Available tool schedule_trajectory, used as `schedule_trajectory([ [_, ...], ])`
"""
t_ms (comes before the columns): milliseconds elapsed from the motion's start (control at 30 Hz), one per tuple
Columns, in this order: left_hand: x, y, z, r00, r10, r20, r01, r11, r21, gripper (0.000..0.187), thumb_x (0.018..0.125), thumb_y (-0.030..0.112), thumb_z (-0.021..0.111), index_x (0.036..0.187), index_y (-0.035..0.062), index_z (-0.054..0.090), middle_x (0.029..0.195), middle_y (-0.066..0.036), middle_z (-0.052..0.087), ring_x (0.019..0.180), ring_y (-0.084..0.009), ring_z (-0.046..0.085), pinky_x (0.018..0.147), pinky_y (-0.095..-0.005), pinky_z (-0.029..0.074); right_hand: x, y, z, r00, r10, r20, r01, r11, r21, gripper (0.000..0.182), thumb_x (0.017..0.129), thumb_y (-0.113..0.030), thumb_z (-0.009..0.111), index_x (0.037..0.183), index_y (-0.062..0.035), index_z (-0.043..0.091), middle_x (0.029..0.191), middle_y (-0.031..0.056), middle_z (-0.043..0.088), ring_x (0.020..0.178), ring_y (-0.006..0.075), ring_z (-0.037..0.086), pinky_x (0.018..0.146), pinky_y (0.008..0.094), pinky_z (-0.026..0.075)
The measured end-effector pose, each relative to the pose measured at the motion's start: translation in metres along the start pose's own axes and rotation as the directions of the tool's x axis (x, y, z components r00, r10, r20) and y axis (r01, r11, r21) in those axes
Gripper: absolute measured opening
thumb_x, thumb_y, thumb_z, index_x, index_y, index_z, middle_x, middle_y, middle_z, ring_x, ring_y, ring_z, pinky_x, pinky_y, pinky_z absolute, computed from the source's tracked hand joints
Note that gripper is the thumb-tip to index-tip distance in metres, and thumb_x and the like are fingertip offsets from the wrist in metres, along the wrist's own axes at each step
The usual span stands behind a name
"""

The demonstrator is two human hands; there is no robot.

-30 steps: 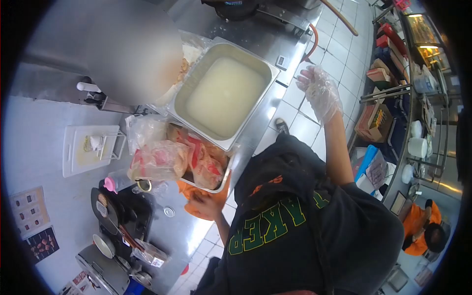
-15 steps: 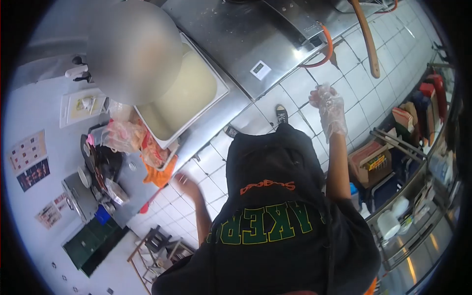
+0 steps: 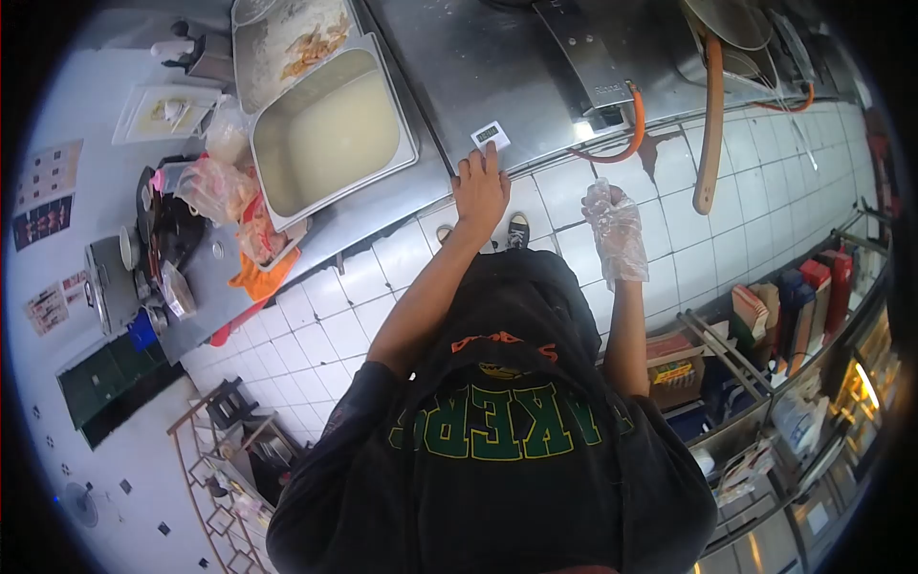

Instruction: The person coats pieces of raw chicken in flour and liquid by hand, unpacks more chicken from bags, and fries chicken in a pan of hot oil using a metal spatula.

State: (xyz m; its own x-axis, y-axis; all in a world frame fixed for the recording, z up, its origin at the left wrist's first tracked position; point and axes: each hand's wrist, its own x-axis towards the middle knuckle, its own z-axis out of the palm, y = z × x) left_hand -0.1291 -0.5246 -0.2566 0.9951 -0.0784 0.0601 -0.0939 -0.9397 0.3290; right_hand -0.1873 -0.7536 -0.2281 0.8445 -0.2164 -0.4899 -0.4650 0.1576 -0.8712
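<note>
My left hand (image 3: 481, 191) is bare and reaches over the front edge of the steel counter. One outstretched finger touches the lower edge of a small white digital timer (image 3: 491, 136), which lies on the metal. Its other fingers are spread beside the timer. My right hand (image 3: 615, 230) wears a loose clear plastic glove and hangs over the tiled floor in front of the counter. Its fingers are loosely bent, with nothing visible in them. Left of the timer, a deep steel pan (image 3: 409, 143) contains a pale, cloudy liquid.
Behind the pan, a tray (image 3: 251, 72) holds white powder and battered pieces. A wooden handle (image 3: 710, 143) juts past the counter edge. An orange hose (image 3: 639, 124) loops near it. Plastic bags (image 3: 215, 187) and an orange cloth (image 3: 260, 277) lie at the left. Shelves with boxes (image 3: 674, 373) stand right.
My left hand has swung up and right from beside the counter to the timer. My gloved right hand has shifted slightly left and down. The view has turned, showing the powder tray.
</note>
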Motion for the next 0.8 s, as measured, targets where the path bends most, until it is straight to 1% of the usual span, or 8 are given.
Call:
schedule_trajectory([
  [67,0.003,-0.001,-0.004,0.995,0.017,0.094,-0.026,0.995,0.093,0.060,0.086,0.029,0.064,0.138,0.0086,0.044,0.118,-0.014,0.048,0.106,-0.0334,0.052,0.079,-0.0512,0.052,0.004,-0.002,-0.001,1.000,-0.012,0.023,0.013,0.998,-0.062,0.028,0.098,-0.030,0.060,0.103,-0.0018,0.060,0.086,-0.0001,0.060,0.079,0.0095,0.058,0.075,0.0258,0.050],
  [133,0.007,0.000,-0.007,0.997,-0.013,0.082,0.008,0.998,0.060,0.061,0.085,0.028,0.064,0.139,0.0092,0.044,0.117,-0.014,0.048,0.104,-0.0332,0.052,0.076,-0.0510,0.053,0.000,-0.017,0.009,0.997,-0.073,-0.038,0.066,0.985,-0.162,0.036,0.099,-0.033,0.058,0.081,-0.0019,0.062,0.067,-0.0047,0.052,0.063,0.0053,0.043,0.056,0.0253,0.037],
  [267,0.000,0.001,-0.004,0.999,-0.010,0.053,0.006,0.997,0.074,0.062,0.083,0.025,0.064,0.139,0.0101,0.043,0.116,-0.014,0.048,0.101,-0.0333,0.052,0.072,-0.0511,0.055,0.001,-0.037,0.016,0.994,-0.109,0.005,0.107,0.961,-0.253,0.035,0.099,-0.031,0.058,0.083,-0.0009,0.063,0.067,-0.0047,0.052,0.063,0.0054,0.042,0.057,0.0255,0.037],
  [433,0.002,0.006,-0.002,0.996,-0.049,0.069,0.041,0.992,0.120,0.064,0.080,0.025,0.067,0.138,0.0105,0.043,0.118,-0.014,0.047,0.102,-0.0330,0.052,0.073,-0.0519,0.054,0.013,-0.047,0.027,0.983,-0.104,0.149,0.151,0.926,-0.347,0.024,0.097,-0.022,0.057,0.089,0.0002,0.063,0.070,-0.0047,0.052,0.065,0.0051,0.044,0.059,0.0241,0.039],
  [467,0.004,0.008,-0.004,0.996,-0.060,0.069,0.051,0.990,0.129,0.065,0.080,0.024,0.068,0.138,0.0106,0.043,0.119,-0.013,0.046,0.103,-0.0326,0.052,0.074,-0.0520,0.054,0.012,-0.046,0.031,0.977,-0.128,0.169,0.165,0.960,-0.228,0.022,0.096,-0.020,0.057,0.088,-0.0008,0.063,0.070,-0.0052,0.051,0.066,0.0049,0.044,0.059,0.0241,0.038],
  [600,0.008,0.009,-0.001,0.993,-0.064,0.100,0.043,0.979,0.201,0.067,0.078,0.024,0.070,0.138,0.0101,0.044,0.121,-0.012,0.045,0.105,-0.0315,0.051,0.078,-0.0526,0.052,0.001,-0.061,0.051,0.977,-0.118,0.176,0.152,0.969,-0.197,0.023,0.097,-0.021,0.057,0.087,-0.0019,0.063,0.070,-0.0056,0.051,0.067,0.0053,0.043,0.059,0.0253,0.037],
  [667,0.015,0.016,-0.008,0.980,-0.121,0.157,0.095,0.982,0.165,0.068,0.077,0.024,0.071,0.137,0.0101,0.043,0.122,-0.011,0.045,0.108,-0.0310,0.050,0.082,-0.0534,0.050,0.002,-0.060,0.050,0.980,-0.075,0.182,0.146,0.896,-0.419,0.025,0.097,-0.023,0.057,0.086,-0.0018,0.064,0.069,-0.0047,0.051,0.065,0.0063,0.042,0.058,0.0271,0.037],
  [800,0.014,0.012,0.002,0.982,-0.109,0.157,0.075,0.975,0.209,0.069,0.077,0.024,0.072,0.138,0.0101,0.043,0.122,-0.011,0.045,0.109,-0.0311,0.050,0.083,-0.0546,0.050,0.005,-0.049,0.054,0.984,-0.085,0.155,0.152,0.855,-0.496,0.028,0.098,-0.026,0.057,0.086,-0.0011,0.064,0.067,-0.0038,0.050,0.063,0.0072,0.042,0.057,0.0283,0.037],
])
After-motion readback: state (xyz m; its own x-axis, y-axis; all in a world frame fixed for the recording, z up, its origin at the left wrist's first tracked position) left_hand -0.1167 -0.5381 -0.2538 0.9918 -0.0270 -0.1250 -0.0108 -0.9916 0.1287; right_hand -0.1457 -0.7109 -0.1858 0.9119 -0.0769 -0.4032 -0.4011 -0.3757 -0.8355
